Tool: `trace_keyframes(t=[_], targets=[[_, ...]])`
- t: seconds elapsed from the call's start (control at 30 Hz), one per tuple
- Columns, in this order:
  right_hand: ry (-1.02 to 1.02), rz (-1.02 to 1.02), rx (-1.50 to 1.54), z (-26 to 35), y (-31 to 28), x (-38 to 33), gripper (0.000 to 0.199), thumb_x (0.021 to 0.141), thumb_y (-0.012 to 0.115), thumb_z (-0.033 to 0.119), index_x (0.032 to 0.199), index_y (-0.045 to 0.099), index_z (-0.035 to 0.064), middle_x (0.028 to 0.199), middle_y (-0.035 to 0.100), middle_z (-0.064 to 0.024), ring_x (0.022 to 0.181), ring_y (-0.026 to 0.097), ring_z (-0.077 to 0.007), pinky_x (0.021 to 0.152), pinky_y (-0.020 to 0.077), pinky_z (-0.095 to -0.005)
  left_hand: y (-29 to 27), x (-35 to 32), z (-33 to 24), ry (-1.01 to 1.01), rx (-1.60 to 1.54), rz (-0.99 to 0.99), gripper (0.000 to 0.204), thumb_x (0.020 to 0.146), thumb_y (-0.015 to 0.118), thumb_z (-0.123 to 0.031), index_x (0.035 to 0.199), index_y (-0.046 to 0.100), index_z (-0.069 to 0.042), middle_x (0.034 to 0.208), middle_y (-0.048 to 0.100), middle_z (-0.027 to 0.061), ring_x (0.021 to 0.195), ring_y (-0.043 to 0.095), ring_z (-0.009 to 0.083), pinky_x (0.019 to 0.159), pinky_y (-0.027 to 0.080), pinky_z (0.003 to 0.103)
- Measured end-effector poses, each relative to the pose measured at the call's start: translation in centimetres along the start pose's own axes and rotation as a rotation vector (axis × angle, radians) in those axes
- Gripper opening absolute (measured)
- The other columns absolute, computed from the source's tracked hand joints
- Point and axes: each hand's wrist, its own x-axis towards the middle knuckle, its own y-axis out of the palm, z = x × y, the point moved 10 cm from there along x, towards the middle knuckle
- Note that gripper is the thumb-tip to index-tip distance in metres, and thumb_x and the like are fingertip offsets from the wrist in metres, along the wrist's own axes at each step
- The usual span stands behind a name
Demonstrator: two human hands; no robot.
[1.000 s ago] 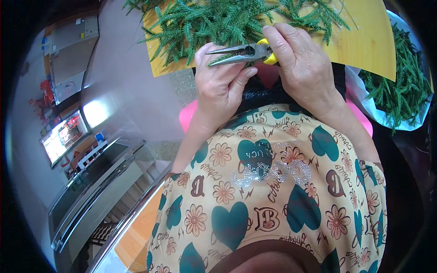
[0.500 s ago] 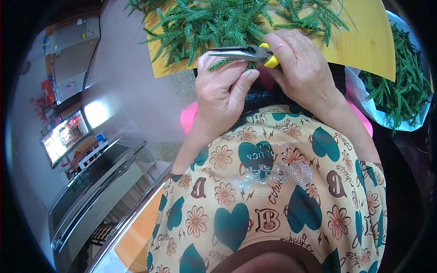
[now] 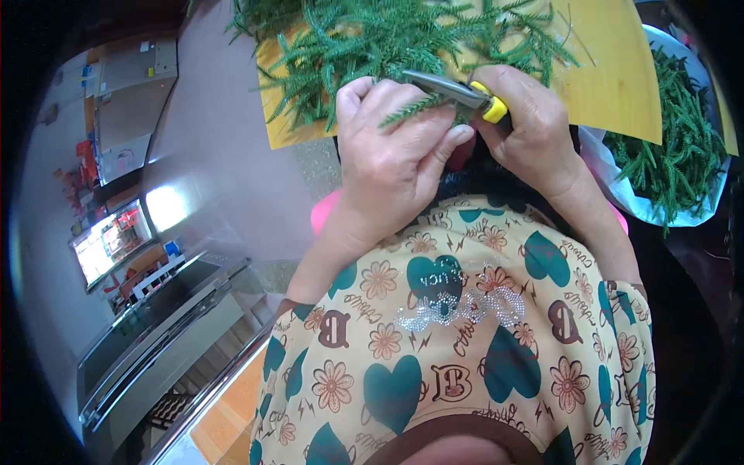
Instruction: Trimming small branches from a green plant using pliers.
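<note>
Yellow-handled pliers [image 3: 449, 91] are gripped by the handle in my right hand [image 3: 531, 128], the jaws pointing left. The jaws look closed or nearly so, and whether anything sits between them is unclear. My left hand [image 3: 394, 159], just left of the pliers, has its fingers curled and thumb pressed in around a green artificial pine sprig [image 3: 412, 111]. The sprig's tip pokes out below the pliers' jaws; its other end is hidden by the fingers. Behind both hands lies a heap of green artificial pine branches [image 3: 364, 46].
A yellow tabletop [image 3: 620, 85] bears the branches. To its right stands a white-lined container [image 3: 608, 167] full of green pine sprigs. Off to the left are a glass-fronted counter [image 3: 155, 310] and a bright window [image 3: 108, 240].
Both hands have shifted slightly right in the view. The pliers have tilted, with their handle end lower, and more of the left hand's back shows.
</note>
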Motion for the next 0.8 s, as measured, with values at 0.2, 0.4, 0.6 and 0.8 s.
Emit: trace_keyframes(t=[0.2,0.4,0.6,0.8], targets=[[0.18,-0.034,-0.001,-1.8,-2.3,0.6,0.026,0.075,0.066,-0.001,0.099,0.057,0.0021,0.077,0.063,-0.01,0.067,0.063,-0.0298,0.061,0.0494,-0.0321,1.1,2.8,-1.2,0.195,0.094,-0.05,0.019,0.072,0.073,-0.017,0.086,0.066,-0.007,0.084,0.057,0.0034,0.079,0.055,0.0245,0.081,0.036,0.041],[0.673,-0.064,0.537,-7.9,-2.4,-0.4,0.013,0.088,0.058,0.014,0.095,0.058,0.0036,0.073,0.062,-0.003,0.062,0.061,-0.0173,0.058,0.0467,-0.0271,0.5,5.7,-0.3,0.276,0.035,-0.144,0.018,0.071,0.072,-0.02,0.084,0.066,-0.008,0.082,0.057,0.0048,0.082,0.055,0.0237,0.081,0.036,0.041],[0.877,-0.353,1.228,-11.6,-2.2,-1.4,0.029,0.094,0.052,0.033,0.098,0.058,0.0057,0.083,0.063,-0.0018,0.061,0.054,-0.0064,0.051,0.0386,-0.0193,2.0,7.6,-1.5,0.238,0.441,-0.092,0.015,0.076,0.07,-0.017,0.085,0.067,-0.005,0.086,0.061,0.0031,0.093,0.055,0.0262,0.087,0.037,0.038],[0.89,-0.31,1.207,-13.1,-3.3,-2.3,0.033,0.097,0.047,0.033,0.106,0.055,0.0026,0.096,0.062,-0.0064,0.065,0.056,-0.0082,0.052,0.0434,-0.0192,4.4,7.5,-1.2,0.309,0.479,-0.031,0.015,0.072,0.071,-0.02,0.083,0.067,-0.01,0.084,0.062,0.0019,0.092,0.057,0.0231,0.089,0.037,0.039]])
